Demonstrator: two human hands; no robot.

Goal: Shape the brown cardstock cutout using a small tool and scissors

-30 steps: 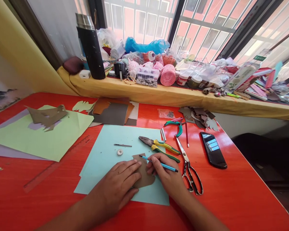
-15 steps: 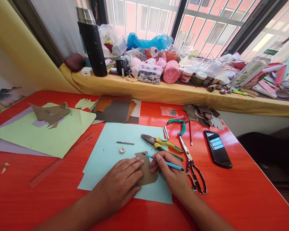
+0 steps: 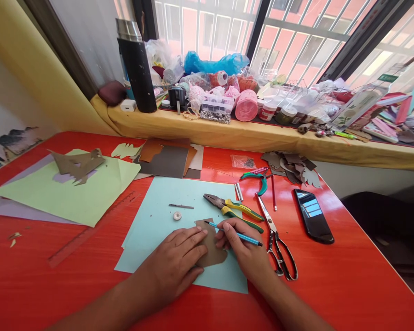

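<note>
A brown piece of card lies on light blue sheets on the red table. My left hand rests flat on the card's left side, fingers stretched out and holding nothing. Pinched in my right hand is a blue pen, its dark tip at the card's upper part. Just above my hands are yellow-green pliers, a small round white disc and a thin grey rod.
Scissors and a black phone lie to the right. Teal pliers and card scraps are further back. A green sheet and clear ruler lie left. A black flask stands on the crowded sill.
The whole view has shifted slightly, so things appear a little further right and lower. Both hands and the pen keep nearly the same place on the card.
</note>
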